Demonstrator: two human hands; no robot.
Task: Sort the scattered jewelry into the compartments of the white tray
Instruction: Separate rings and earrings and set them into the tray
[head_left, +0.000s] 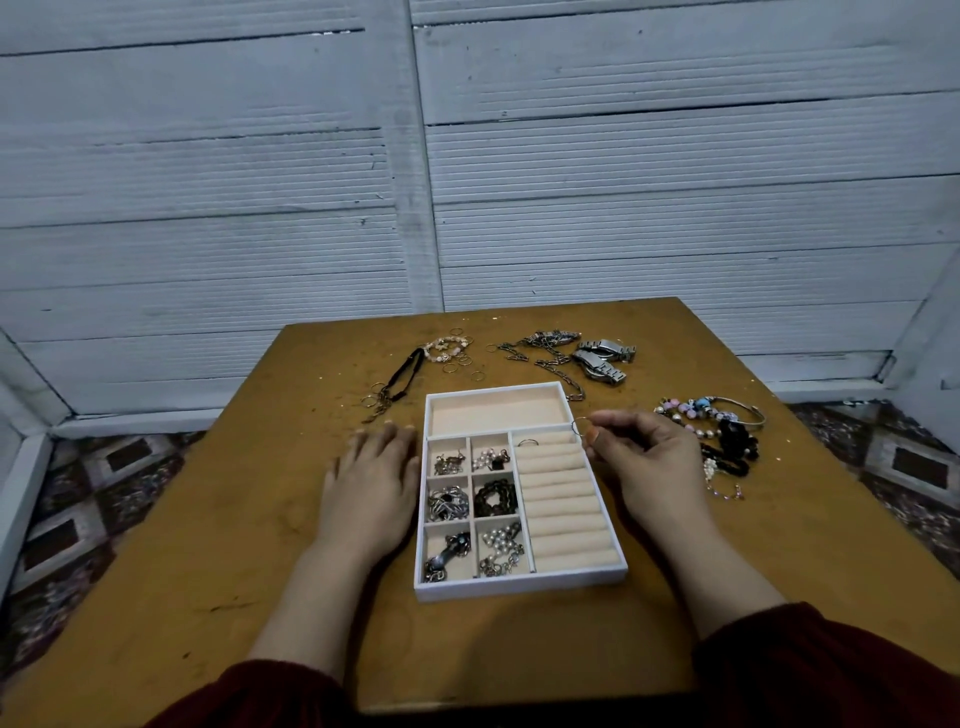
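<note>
A rectangular white tray with beige velvety lining sits mid-tabletop, a worn, speckled ochre wood surface. Six small square cells hold tangled chains and beads; padded ring rolls run down its 3 o'clock side, one ring seated in the top roll. The left hand lies flat, palm down, fingers spread, against the tray's 9 o'clock edge. The right hand, at 2 o'clock, pinches a thin hoop ring over the tray's corner. Metal watches lie at 1 o'clock.
</note>
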